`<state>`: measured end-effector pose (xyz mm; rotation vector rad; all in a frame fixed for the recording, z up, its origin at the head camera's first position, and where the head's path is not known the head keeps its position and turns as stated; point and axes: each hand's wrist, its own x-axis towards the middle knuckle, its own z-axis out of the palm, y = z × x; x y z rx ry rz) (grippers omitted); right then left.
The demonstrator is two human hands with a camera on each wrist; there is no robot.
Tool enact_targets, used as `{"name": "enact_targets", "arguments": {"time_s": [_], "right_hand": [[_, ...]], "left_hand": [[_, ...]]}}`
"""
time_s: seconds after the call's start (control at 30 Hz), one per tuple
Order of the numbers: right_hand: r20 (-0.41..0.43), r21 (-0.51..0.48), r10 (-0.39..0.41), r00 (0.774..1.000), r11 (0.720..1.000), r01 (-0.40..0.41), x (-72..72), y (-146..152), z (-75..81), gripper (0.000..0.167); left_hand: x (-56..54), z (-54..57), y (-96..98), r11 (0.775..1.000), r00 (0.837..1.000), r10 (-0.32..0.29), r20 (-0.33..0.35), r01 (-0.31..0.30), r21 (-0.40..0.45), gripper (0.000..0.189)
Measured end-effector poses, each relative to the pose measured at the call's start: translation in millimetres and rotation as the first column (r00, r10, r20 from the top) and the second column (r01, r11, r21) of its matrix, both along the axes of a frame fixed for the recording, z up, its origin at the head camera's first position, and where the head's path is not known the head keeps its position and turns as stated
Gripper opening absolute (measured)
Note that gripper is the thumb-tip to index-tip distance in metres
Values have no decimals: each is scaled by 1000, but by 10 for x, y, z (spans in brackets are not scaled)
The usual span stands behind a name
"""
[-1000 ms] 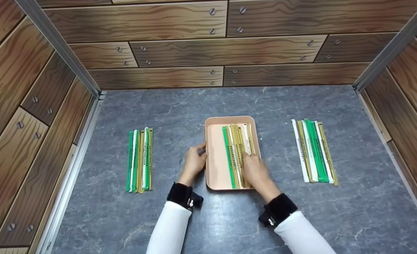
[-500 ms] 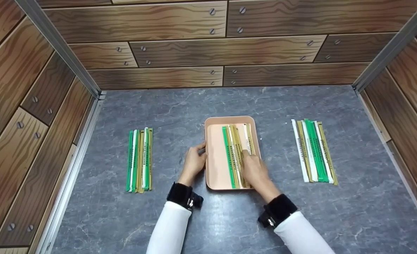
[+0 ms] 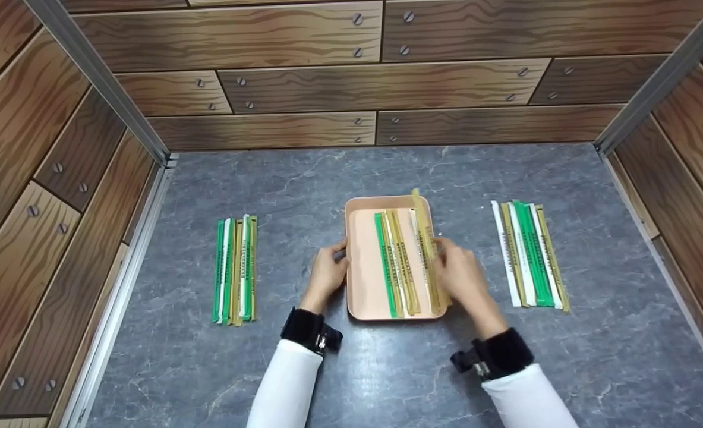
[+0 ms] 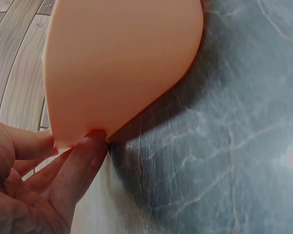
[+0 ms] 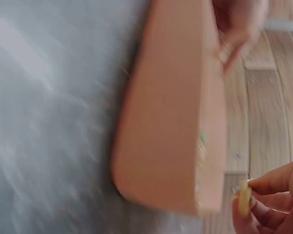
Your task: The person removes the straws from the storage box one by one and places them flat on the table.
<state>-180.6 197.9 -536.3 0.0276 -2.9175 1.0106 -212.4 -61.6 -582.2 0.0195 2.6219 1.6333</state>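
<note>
My left hand (image 3: pixel 328 272) pinches the left side of a peach tray (image 3: pixel 363 261); in the left wrist view the thumb and fingers (image 4: pixel 88 151) grip its wall. Over the tray's right side, my right hand (image 3: pixel 461 272) pinches a long gold wrapped stick (image 3: pixel 421 217), blurred by motion, its far end passing the tray's back rim. The right wrist view shows the stick's yellowish end (image 5: pixel 244 197) between thumb and fingers. Inside the tray lie a green wrapped stick (image 3: pixel 385 261) and several gold and white ones, with a gap before a white stick (image 3: pixel 413 220) at the right.
On the grey marbled tabletop (image 3: pixel 303 178), a row of green, white and gold wrapped sticks (image 3: pixel 226 270) lies left of the tray. Another such row (image 3: pixel 532 255) lies to the right. Wood-patterned panels (image 3: pixel 303 89) enclose the back and sides.
My right hand has moved right, from inside the tray to its right side, carrying a gold stick out of the row and leaving a gap. The left hand has stayed on the tray.
</note>
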Motion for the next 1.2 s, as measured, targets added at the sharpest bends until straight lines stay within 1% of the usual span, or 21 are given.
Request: {"name": "enact_targets", "arguments": {"time_s": [0.07,0.13,0.17,0.23,0.37,0.47,0.57,0.7,0.8,0.93,1.03,1.13,1.2], "right_hand": [[-13,30,-25,1000,999,25,-16,136,27,40],[-6,65,-65,998,996,66,-23,279,37,39],[0,88,-89,996,992,89,-24,354,36,39],[35,132,-138,990,982,132,-23,500,31,40],[129,191,-230,965,960,203,-17,748,10,42],[180,209,-276,944,949,237,-21,890,-21,43],[187,238,-317,930,933,270,-35,1006,-72,43],[195,266,-364,911,913,309,-61,1112,-148,44],[217,275,-380,899,908,317,-80,1156,-192,45],[217,288,-391,895,901,324,-92,1181,-230,43],[188,290,-402,896,895,341,-89,1163,-238,40],[127,270,-390,912,898,347,-80,1082,-222,39],[80,240,-356,931,913,328,-74,985,-196,39]], "left_hand": [[5,4,0,1000,1000,1,-4,-1,-2,46],[12,7,1,1000,1000,-2,-11,2,-8,45],[16,6,3,1000,1000,-3,-24,2,-17,45],[24,13,5,1000,999,-3,-37,2,-28,44],[22,12,1,999,999,-2,-48,0,-43,44],[9,0,-5,999,999,-3,-33,2,-43,45],[2,-7,-4,998,1000,-4,-29,2,-55,46],[-4,-8,0,999,1000,0,-8,-1,-50,46],[-7,-11,0,999,1000,5,1,-5,-46,46],[-5,-6,-1,999,1000,0,5,1,-38,48],[-1,-4,-1,1000,1000,-10,11,11,-15,50],[1,-14,1,1000,1000,-17,4,17,10,50],[4,-22,4,1000,1000,-19,-12,20,21,49]]}}
